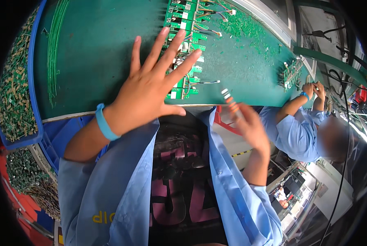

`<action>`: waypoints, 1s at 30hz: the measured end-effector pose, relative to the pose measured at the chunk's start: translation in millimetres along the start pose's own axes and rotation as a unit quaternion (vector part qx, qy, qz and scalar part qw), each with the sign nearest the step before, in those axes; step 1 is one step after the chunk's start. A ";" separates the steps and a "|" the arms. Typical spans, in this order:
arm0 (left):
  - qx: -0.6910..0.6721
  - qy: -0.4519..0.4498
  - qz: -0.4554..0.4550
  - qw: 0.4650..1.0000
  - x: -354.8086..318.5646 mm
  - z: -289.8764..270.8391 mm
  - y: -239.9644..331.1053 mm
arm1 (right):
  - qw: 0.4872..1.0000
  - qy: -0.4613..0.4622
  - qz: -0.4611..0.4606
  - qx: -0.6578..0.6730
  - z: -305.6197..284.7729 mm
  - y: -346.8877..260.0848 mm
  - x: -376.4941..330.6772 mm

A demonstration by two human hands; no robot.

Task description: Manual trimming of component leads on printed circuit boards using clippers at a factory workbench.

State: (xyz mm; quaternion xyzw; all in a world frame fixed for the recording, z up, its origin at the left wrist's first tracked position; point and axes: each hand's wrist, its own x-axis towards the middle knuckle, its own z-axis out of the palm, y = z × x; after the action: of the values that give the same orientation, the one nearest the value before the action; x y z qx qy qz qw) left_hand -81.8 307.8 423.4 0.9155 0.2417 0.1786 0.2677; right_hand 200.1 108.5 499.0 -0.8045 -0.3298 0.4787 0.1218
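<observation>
My left hand [150, 84] is spread wide, fingers apart, over the left edge of a row of green circuit boards [186, 18]. Its fingertips overlap the boards; whether they touch or hover I cannot tell. Thin wires with small white connectors [232, 12] stick out from the boards' right side. To the right, near the table's front edge, my right hand [251, 125] is closed around a slim stick-like tool [229, 100] with orange, white and dark bands. Motion blurs it, so its kind is unclear. The tool's tip points toward the boards, apart from them.
Long thin green strips [54, 53] lie on the green table [97, 28] at left. Small green scraps [249, 33] litter the far right. A blue-rimmed bin [35, 82] of cut pieces stands left. A co-worker [294, 131] works at right beside more boards [292, 74].
</observation>
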 end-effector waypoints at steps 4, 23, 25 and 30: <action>-0.015 0.045 0.043 0.998 -11.1 -14.2 34.5 | 0.918 -0.132 -0.002 0.373 80.9 17.0 -7.8; 0.018 -0.021 0.046 0.999 -0.3 26.3 3.8 | 0.948 -0.025 -0.005 0.317 123.3 -6.7 -18.0; 0.016 -0.023 0.046 0.999 0.1 26.1 3.4 | 0.953 -0.018 -0.009 0.304 124.1 -5.3 -16.8; 0.013 -0.022 0.046 0.999 0.9 26.4 3.0 | 0.952 -0.007 -0.020 0.304 126.3 -3.8 -12.5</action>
State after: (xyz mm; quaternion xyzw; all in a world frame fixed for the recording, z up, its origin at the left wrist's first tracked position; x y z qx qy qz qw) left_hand -68.0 295.4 404.3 0.9328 0.1960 0.1671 0.2521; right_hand 87.0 88.1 444.9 -0.7191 -0.1856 0.5594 0.3680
